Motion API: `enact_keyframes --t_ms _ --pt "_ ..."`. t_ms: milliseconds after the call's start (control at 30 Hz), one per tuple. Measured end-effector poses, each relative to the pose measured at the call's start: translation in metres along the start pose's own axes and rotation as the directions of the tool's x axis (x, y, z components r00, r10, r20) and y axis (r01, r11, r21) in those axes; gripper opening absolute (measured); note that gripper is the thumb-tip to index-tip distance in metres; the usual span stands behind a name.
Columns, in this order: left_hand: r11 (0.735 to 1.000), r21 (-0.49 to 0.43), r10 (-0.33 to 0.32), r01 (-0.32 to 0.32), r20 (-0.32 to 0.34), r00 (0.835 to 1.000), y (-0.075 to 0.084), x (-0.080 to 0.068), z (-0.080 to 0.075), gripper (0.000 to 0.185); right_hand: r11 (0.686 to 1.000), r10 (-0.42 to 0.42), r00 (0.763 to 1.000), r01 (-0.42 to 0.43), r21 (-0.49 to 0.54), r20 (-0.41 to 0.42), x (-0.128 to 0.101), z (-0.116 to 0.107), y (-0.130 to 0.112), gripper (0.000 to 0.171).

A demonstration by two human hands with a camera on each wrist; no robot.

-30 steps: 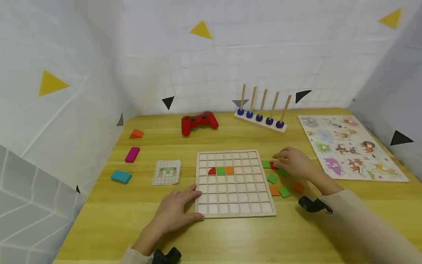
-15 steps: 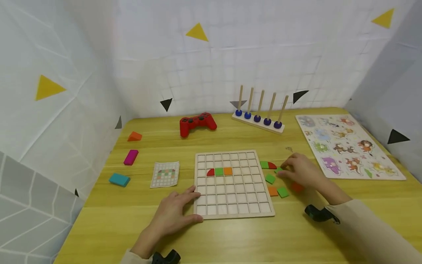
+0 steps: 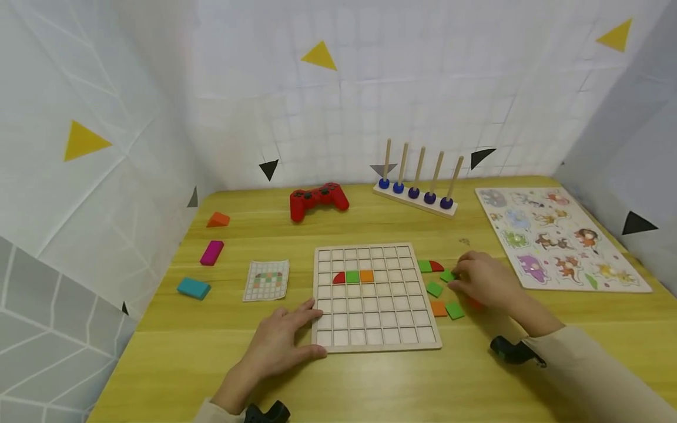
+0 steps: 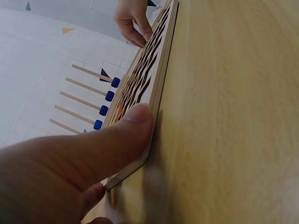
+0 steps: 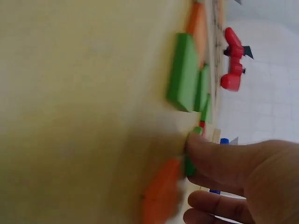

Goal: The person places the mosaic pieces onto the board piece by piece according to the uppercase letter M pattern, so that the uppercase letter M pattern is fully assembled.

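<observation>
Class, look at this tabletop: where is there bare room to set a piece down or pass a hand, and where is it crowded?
Bare wood lies between the red game controller and the grid board, along the front edge below the board, and between the pattern card and the teal block. It is crowded right of the board, where the right hand touches a green tile among loose tiles.

loose tiles (image 3: 438, 289) crowding grid board (image 3: 373, 296), probably touching

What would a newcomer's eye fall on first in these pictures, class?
Most likely the wooden grid board at the table's middle, with a red, a green and an orange tile in one row. The left hand presses on its near left corner, while the right hand pinches a green tile among loose tiles right of the board. Behind sits a red game controller.
</observation>
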State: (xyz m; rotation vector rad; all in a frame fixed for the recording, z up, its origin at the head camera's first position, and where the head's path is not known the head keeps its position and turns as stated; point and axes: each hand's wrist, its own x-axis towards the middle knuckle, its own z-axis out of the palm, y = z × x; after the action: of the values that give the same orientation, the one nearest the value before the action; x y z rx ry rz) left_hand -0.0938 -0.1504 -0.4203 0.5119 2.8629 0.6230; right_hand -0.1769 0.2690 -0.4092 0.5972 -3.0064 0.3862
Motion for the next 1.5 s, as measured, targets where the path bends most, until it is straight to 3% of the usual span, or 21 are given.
enact_keyframes --t_ms 200,300,433,600,933,1200,1333,1500 --pt "1.0 0.0 0.004 -0.004 0.007 1.0 0.0 0.001 0.0 0.067 0.997 -0.039 0.997 0.043 0.066 -0.069 0.013 -0.007 -0.01 0.021" --pt "1.0 0.007 0.006 -0.006 0.007 1.0 0.001 0.001 -0.001 0.067 0.992 -0.051 0.998 0.056 0.116 -0.048 0.026 -0.007 -0.028 0.022" --pt "1.0 0.021 0.011 -0.011 0.008 1.0 0.001 0.0 -0.002 0.067 0.977 -0.15 0.989 0.151 0.148 -0.02 0.042 0.003 -0.052 0.022" --pt "1.0 0.022 0.017 -0.018 0.007 1.0 0.001 0.0 -0.002 0.066 0.948 -0.281 0.959 0.285 0.145 -0.046 0.056 0.017 -0.072 0.019" --pt "1.0 0.013 0.021 -0.021 0.003 1.0 0.001 0.0 -0.002 0.066 0.927 -0.353 0.931 0.361 0.103 -0.09 0.064 0.025 -0.084 0.025" --pt "0.999 0.029 0.031 -0.031 0.003 1.0 0.001 -0.001 -0.001 0.066 0.94 -0.304 0.95 0.312 0.138 -0.076 0.06 0.03 -0.08 0.024" --pt "0.997 0.046 0.064 -0.062 -0.028 0.998 -0.002 -0.003 0.001 0.067 0.944 -0.294 0.953 0.301 0.135 -0.067 0.059 0.032 -0.078 0.021" --pt "0.996 0.004 0.09 -0.09 -0.068 0.994 -0.005 -0.003 0.002 0.065 0.946 -0.284 0.955 0.293 0.14 -0.083 0.059 0.03 -0.077 0.02"
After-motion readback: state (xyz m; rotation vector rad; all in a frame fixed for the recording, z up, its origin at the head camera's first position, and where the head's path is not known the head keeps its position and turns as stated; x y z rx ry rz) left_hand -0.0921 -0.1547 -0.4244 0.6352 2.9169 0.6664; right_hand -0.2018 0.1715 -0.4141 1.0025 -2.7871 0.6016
